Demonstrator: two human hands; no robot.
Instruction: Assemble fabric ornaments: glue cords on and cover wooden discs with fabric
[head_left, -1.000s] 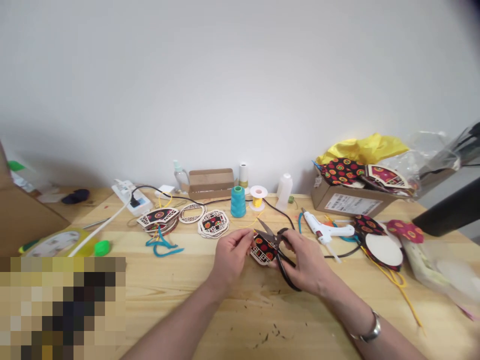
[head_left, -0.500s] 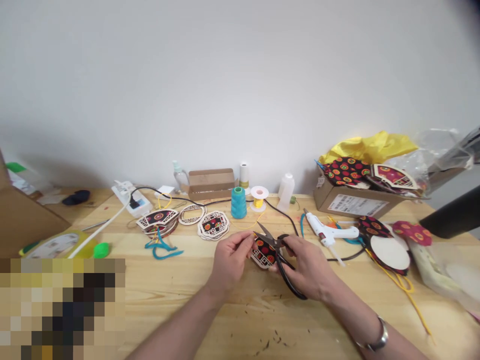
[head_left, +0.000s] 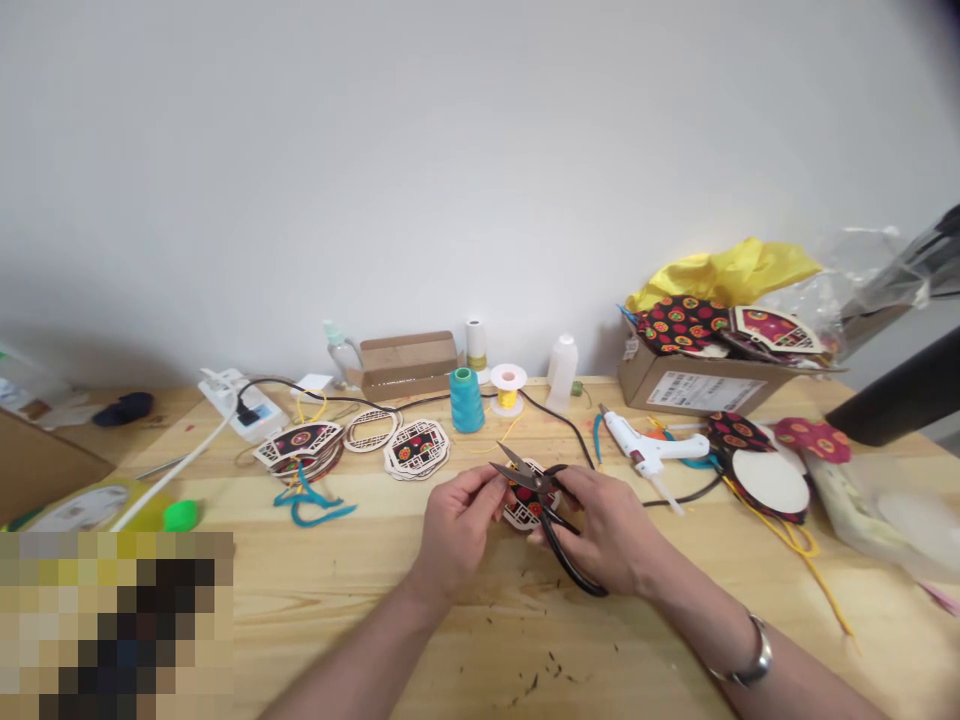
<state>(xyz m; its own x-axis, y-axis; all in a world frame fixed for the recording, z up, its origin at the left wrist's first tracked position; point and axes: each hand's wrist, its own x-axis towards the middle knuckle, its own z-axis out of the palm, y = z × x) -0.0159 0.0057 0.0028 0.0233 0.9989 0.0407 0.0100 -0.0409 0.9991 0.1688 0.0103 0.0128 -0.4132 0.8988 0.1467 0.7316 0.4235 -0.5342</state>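
My right hand grips a pair of black-handled scissors. Their blades are parted and point up and left, beside the fingertips of my left hand. Those fingers are closed in a pinch at the left edge of a small ornament, made of pale wooden lattice over dark floral fabric. The scissors and my fingers cover part of it. A thin yellow cord trails from its spool toward my left hand; where it ends is hidden.
Stacked lattice pieces and fan-shaped ornaments lie left of centre. Behind stands a teal thread cone. A white glue gun rests at right, before a cardboard box of fabric pieces. A black cable crosses the table.
The view has shifted slightly. The open scissor blades have turned a little further left across the ornament, close to my left fingertips. Both hands keep their grip.
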